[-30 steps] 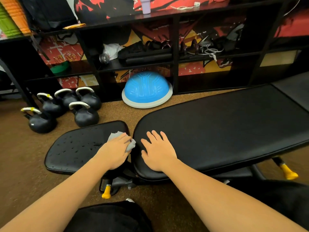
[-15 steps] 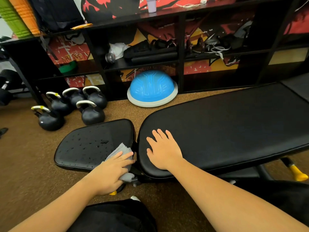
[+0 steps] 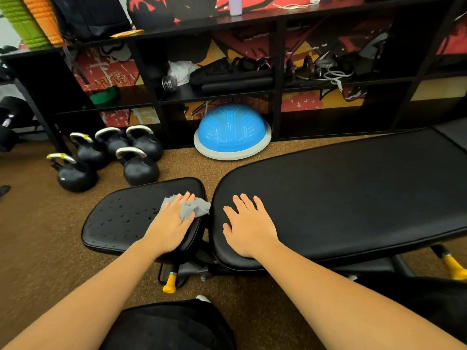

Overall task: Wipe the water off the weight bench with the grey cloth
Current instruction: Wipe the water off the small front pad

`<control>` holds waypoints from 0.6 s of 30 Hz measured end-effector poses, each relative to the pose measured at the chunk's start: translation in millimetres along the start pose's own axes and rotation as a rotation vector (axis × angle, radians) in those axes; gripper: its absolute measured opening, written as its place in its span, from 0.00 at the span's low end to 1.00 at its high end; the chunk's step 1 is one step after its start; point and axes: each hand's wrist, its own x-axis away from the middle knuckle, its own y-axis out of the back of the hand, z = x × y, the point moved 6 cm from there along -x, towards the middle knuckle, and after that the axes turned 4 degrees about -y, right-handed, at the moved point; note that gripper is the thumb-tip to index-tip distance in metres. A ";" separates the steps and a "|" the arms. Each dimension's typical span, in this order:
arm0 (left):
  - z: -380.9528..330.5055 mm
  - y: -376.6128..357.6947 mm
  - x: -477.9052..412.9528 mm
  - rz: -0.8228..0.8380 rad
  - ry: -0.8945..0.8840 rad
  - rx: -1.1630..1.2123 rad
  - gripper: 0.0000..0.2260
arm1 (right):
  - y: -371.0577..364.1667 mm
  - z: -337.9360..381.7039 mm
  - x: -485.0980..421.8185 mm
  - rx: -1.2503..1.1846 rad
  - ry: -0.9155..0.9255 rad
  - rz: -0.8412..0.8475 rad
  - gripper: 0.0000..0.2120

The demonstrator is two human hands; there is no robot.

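Pressing the grey cloth (image 3: 196,209) down on the right end of the small pad (image 3: 113,231) of the black padded worktop (image 3: 379,267), just beside the gap to the long pad (image 3: 353,198); doing so with the left hand (image 3: 171,223), fingers straight and close together on top of the fabric, none curled round it; cloth bunched, poking out beyond the fingertips and on the thumb side. Beaded with water droplets (image 3: 121,213) across the left and middle of that small pad, to the left of the cloth. Resting the right hand (image 3: 250,228) palm down on the near left end of the long pad, fingers straight and slightly spread, gripping nothing, apart from the cloth across the gap. Under the pads, yellow-tipped feet (image 3: 169,286) on the brown speckled floor (image 3: 38,236). Behind the small pad, five black kettlebells (image 3: 137,168) in a cluster on the floor; to their right a blue balance dome (image 3: 231,130), against the foot of a black shelf unit (image 3: 278,97) loaded with dark gear and cords. At the bottom edge, dark clothing of the person.
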 end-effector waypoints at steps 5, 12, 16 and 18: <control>-8.5 -1.6 25.5 0.130 -0.227 0.123 0.23 | -1.4 -2.0 0.4 0.004 0.011 0.003 0.28; 17.5 0.4 110.3 0.106 -0.528 -0.137 0.23 | -1.9 -1.5 0.9 0.003 0.009 0.008 0.28; 34.9 -16.6 121.3 0.029 -0.634 -0.338 0.27 | -2.1 -1.3 1.0 0.003 0.005 0.010 0.28; 41.2 -19.9 124.0 -0.043 -0.600 -0.339 0.28 | -1.4 -2.2 1.4 0.009 0.011 0.016 0.28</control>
